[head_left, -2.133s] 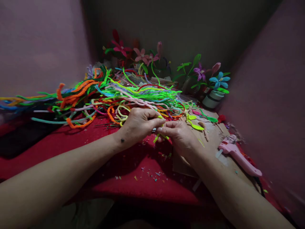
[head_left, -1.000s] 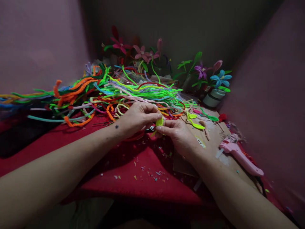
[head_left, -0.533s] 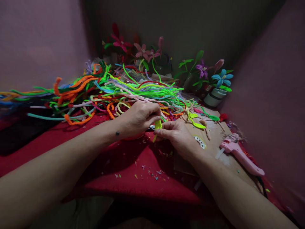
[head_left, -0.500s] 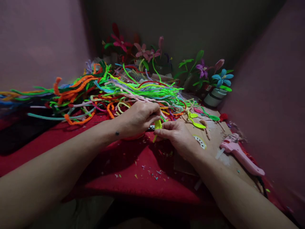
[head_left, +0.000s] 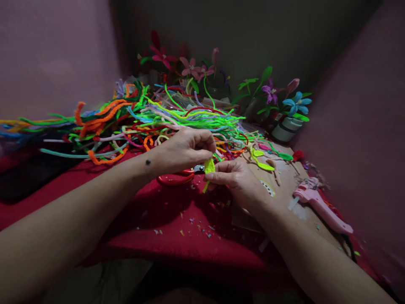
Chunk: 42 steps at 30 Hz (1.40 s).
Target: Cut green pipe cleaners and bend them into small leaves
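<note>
A small yellow-green fuzzy piece (head_left: 209,166) with a short stem hanging down is pinched between my two hands. My left hand (head_left: 193,147) grips its top end from above, fingers curled. From the right, my right hand (head_left: 236,176) pinches its lower part between thumb and finger. Just behind it on the red cloth (head_left: 164,219) lie scissors with red handles (head_left: 175,179), their blades partly hidden by the piece.
Many coloured pipe cleaners (head_left: 190,120) are heaped behind my hands. To the right, a pink glue gun (head_left: 322,207) and yellow-green leaves (head_left: 263,166) lie on cardboard (head_left: 284,177). Fuzzy flowers stand behind, some by a pale pot (head_left: 286,128). A dark flat object (head_left: 28,177) is at left.
My left hand has risen slightly at the top of the yellow-green piece. More of the piece and the red scissor handles now shows.
</note>
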Motion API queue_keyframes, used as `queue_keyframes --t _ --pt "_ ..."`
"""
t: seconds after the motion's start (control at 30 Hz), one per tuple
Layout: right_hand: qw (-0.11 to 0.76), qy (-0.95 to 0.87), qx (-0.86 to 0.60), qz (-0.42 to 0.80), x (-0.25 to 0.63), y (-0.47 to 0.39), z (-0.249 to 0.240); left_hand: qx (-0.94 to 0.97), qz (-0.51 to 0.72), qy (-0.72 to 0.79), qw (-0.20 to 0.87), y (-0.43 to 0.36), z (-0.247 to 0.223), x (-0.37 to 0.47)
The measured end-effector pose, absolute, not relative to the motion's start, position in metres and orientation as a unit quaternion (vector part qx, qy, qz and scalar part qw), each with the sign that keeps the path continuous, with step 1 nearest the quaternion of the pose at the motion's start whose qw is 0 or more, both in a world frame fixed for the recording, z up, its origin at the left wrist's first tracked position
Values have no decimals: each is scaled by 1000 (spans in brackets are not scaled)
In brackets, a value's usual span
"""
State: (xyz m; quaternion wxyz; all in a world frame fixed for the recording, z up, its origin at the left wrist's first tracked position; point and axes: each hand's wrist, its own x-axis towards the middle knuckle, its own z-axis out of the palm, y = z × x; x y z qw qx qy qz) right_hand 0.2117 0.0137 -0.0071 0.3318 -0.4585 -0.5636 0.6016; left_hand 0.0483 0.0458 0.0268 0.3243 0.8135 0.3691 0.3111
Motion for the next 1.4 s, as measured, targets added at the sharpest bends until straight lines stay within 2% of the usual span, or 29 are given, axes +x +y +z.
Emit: queue_keyframes --t 0.1,0.2,0.3,0.47,0.53,0.6,0.7,0.8,0.9,1.0,1.07,1.13,1.3,1.4 --pt "345 -552 -455 607 212 14 -6 784 280 362 418 50 27 43" --pt "343 -554 -448 612 212 14 -6 797 255 353 418 54 25 40" --pt "342 -550 -438 624 212 13 -6 818 267 362 359 53 22 42" --pt "347 -543 -436 628 212 14 -6 846 351 357 181 50 16 52" --pt "352 -539 -433 631 213 15 -8 836 366 373 167 50 14 55" --pt "365 -525 -425 641 214 17 -11 805 380 405 210 51 13 55" --pt "410 -495 -400 653 215 22 -15 730 385 445 348 52 15 52" --pt "469 -473 -377 643 216 27 -17 704 317 450 449 51 16 50" --pt "486 -471 -379 631 216 30 -18 701 245 448 497 49 13 51" --pt "489 -494 -400 597 216 30 -20 699 239 453 500 47 9 56" --pt "499 -519 -421 552 216 29 -21 719 247 448 470 45 8 58" --pt "501 -542 -436 515 215 27 -22 773 265 435 380 44 7 59" --pt "478 -557 -445 513 215 25 -22 890 262 372 -10 43 1 55" --pt "493 -537 -438 525 216 26 -22 901 256 348 -42 44 -1 53"
